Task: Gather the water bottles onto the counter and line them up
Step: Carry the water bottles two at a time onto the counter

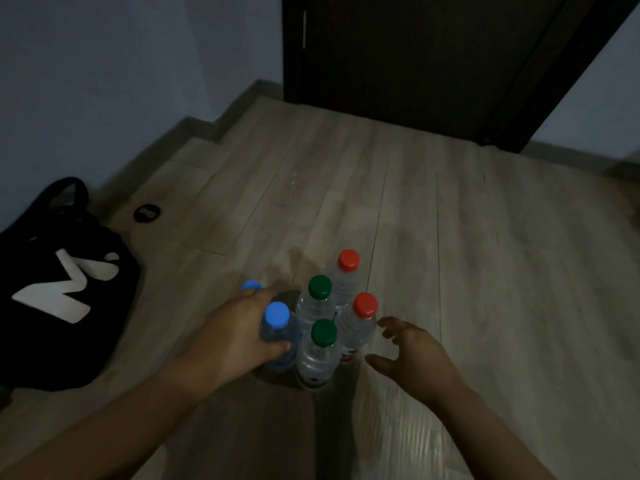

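Several clear water bottles stand upright in a tight cluster on the wooden floor. My left hand (pixel 239 330) grips the near blue-capped bottle (pixel 278 327), thumb in front and fingers behind it. A second blue cap (pixel 251 285) peeks out behind that hand. Two green-capped bottles (pixel 320 289) (pixel 323 336) stand in the middle. Two red-capped bottles (pixel 348 263) (pixel 363 308) stand on the right. My right hand (pixel 412 355) hovers just right of the near red-capped bottle, fingers spread and loosely curved, holding nothing.
A black bag (pixel 62 292) with a white logo lies on the floor at the left by the wall. A small black ring (pixel 147 213) lies beyond it. A dark door (pixel 415 64) stands at the back. No counter is in view.
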A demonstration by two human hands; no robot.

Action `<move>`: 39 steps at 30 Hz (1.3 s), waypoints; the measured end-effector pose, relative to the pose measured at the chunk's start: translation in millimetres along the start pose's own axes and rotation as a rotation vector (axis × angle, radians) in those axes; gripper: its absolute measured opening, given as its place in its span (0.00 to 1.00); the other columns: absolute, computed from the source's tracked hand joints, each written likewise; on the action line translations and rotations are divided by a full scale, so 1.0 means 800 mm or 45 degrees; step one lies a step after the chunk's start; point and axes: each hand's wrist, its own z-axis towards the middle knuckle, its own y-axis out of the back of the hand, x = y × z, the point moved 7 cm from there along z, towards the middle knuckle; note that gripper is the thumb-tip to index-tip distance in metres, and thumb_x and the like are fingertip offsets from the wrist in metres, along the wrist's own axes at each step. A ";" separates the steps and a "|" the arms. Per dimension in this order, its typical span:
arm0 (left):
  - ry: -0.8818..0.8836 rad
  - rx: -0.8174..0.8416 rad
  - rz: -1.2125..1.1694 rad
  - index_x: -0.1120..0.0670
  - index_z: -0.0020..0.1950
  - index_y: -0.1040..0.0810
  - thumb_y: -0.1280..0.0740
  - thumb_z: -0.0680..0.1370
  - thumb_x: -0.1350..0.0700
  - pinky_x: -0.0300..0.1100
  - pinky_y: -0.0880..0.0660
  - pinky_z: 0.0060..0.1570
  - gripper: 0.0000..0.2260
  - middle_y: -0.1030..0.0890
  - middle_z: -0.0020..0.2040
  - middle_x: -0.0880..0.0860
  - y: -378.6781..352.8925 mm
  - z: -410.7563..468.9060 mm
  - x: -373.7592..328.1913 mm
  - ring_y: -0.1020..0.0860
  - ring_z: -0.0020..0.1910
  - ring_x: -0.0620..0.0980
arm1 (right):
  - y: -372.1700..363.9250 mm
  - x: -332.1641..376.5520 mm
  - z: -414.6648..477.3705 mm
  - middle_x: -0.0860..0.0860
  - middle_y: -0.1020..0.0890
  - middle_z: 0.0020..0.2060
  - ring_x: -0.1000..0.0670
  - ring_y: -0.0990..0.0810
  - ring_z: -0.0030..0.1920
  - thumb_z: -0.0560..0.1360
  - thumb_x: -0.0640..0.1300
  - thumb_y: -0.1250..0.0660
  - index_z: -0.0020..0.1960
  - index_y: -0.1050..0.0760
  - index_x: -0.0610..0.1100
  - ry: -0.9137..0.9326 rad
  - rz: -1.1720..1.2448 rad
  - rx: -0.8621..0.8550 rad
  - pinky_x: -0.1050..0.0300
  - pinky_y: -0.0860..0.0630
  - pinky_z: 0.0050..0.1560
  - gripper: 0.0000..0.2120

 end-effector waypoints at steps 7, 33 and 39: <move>-0.074 0.011 -0.198 0.45 0.45 0.26 0.21 0.66 0.54 0.28 0.32 0.39 0.16 0.22 0.42 0.44 -0.017 0.000 0.004 0.23 0.42 0.38 | -0.024 -0.006 0.010 0.52 0.23 0.61 0.53 0.22 0.56 0.70 0.58 0.28 0.71 0.35 0.50 0.043 0.089 -0.060 0.61 0.25 0.53 0.33; -0.075 -0.148 -0.417 0.54 0.51 0.22 0.22 0.67 0.61 0.23 0.29 0.42 0.16 0.18 0.43 0.47 -0.039 -0.014 0.024 0.22 0.46 0.34 | -0.030 0.015 0.008 0.61 0.21 0.55 0.62 0.22 0.55 0.67 0.50 0.23 0.64 0.28 0.51 0.202 0.728 -0.272 0.68 0.25 0.53 0.27; -0.035 -0.171 -0.424 0.51 0.48 0.22 0.21 0.66 0.57 0.26 0.27 0.42 0.15 0.17 0.41 0.46 -0.036 -0.037 0.026 0.21 0.43 0.36 | -0.011 0.011 -0.016 0.64 0.21 0.52 0.65 0.23 0.55 0.64 0.53 0.24 0.62 0.28 0.53 0.189 0.788 -0.424 0.67 0.28 0.55 0.28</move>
